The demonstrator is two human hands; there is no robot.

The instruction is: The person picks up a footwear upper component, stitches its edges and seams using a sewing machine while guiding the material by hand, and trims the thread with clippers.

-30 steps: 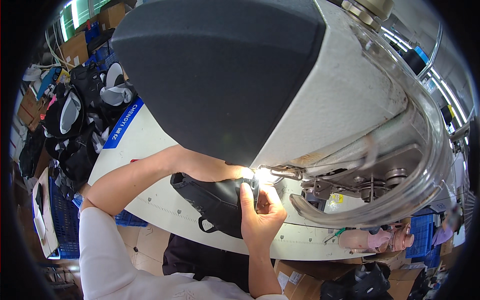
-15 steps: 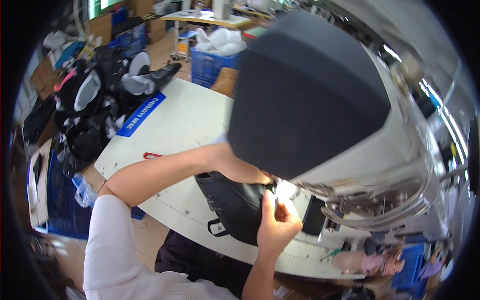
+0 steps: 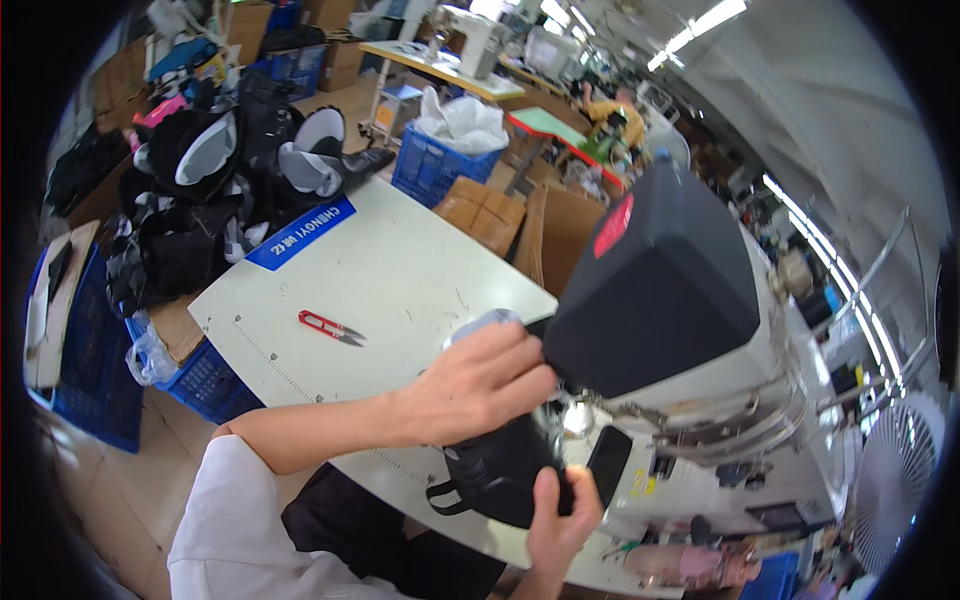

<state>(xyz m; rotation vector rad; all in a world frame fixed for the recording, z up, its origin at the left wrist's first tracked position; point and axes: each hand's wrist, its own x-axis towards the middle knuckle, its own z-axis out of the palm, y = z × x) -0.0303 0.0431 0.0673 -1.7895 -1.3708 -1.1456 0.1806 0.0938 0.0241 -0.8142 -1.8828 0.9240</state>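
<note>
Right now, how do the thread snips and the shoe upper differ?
The thread snips lie untouched, while the right hand pinches the shoe upper. The snips are small and slim; the upper is larger and bulkier. The snips are red-handled; the upper is mainly black. Both are on or over the white table.

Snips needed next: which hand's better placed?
Left, likely: the left hand is nearer the red snips, while the right hand, farther off, holds the edge of the black piece.
</note>
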